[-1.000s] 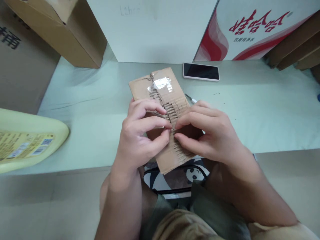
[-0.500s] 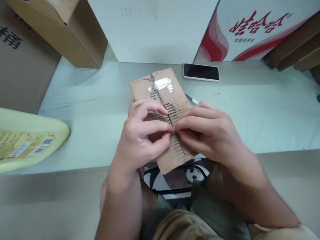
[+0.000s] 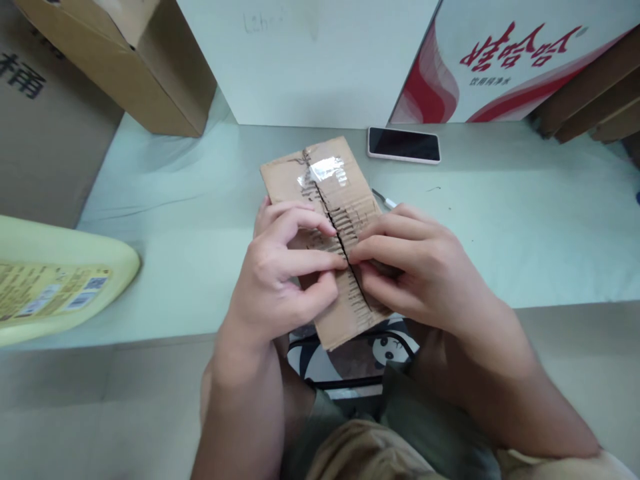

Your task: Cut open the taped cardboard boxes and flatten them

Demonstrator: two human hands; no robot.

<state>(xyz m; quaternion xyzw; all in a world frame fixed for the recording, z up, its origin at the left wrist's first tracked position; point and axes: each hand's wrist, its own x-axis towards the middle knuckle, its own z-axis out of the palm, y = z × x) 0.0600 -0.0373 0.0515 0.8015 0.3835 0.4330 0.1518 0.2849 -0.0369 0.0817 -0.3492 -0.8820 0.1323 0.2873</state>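
Note:
A brown cardboard piece (image 3: 320, 180) lies on the pale green table (image 3: 500, 220), torn down its middle along a ragged corrugated seam, with clear tape (image 3: 323, 170) across the far end. My left hand (image 3: 280, 267) grips the left half, fingers curled over its edge at the seam. My right hand (image 3: 420, 267) pinches the right half at the same seam. The fingertips of both hands nearly meet at the tear.
A phone (image 3: 403, 145) lies face up behind the cardboard. A thin pen-like object (image 3: 383, 197) peeks out by my right hand. Brown boxes (image 3: 125, 60) stand at the back left, a red-and-white carton (image 3: 500, 60) at the back right, a yellow container (image 3: 55, 280) at the left.
The hands have shifted slightly; the dark gap of the tear between the two halves shows a little more. The cardboard stays in place.

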